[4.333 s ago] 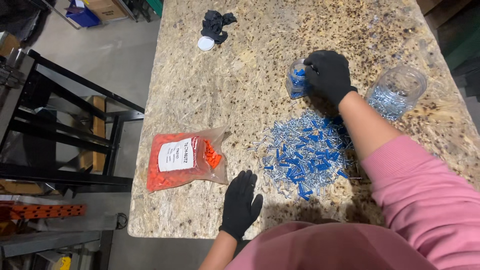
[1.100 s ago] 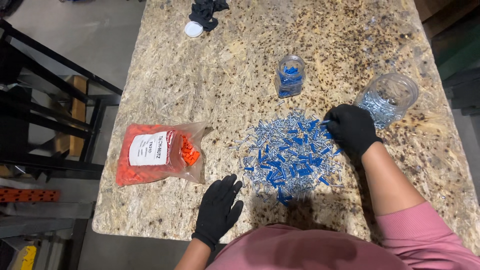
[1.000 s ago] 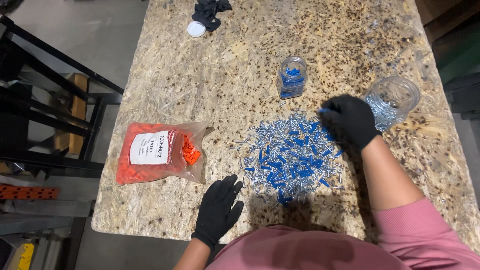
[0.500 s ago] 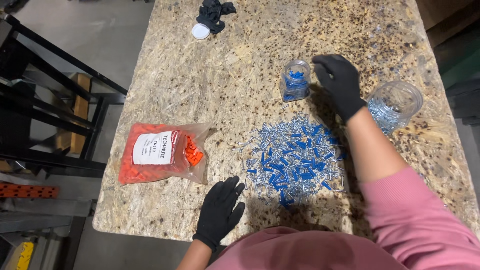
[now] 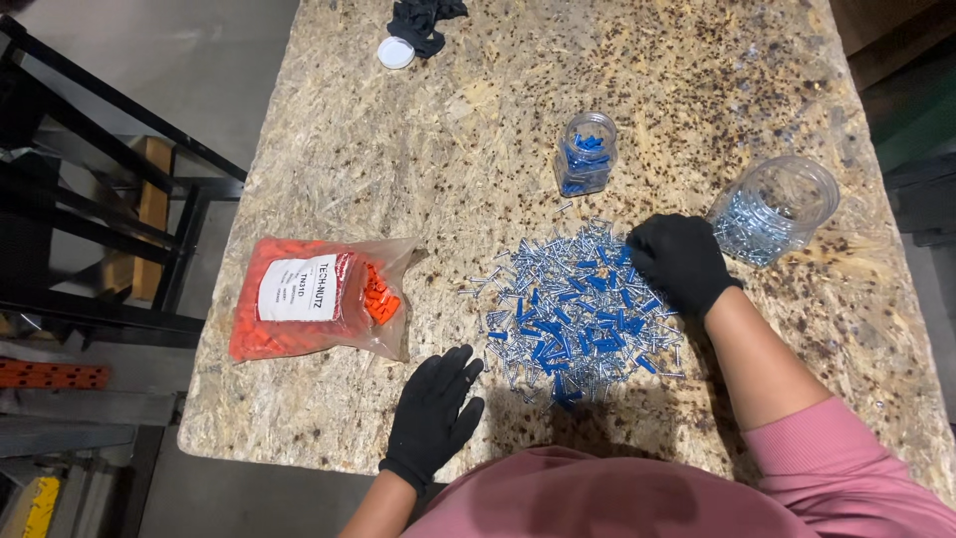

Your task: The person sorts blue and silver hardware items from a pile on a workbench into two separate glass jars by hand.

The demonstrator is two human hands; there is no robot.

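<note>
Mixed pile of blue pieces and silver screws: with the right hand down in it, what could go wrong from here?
1. The right hand covers the pile at its far edge, so a silver screw could come up with a blue piece and end up in the small jar.
2. The large jar lies tipped beside that wrist; a bump might roll it or spill screws.
3. Loose screws at the near edge sit close to the flat left hand and could get swept toward the table edge.

Left hand (image 5: 434, 418) flat, fingers spread; right hand (image 5: 679, 261) curled, palm down.
</note>
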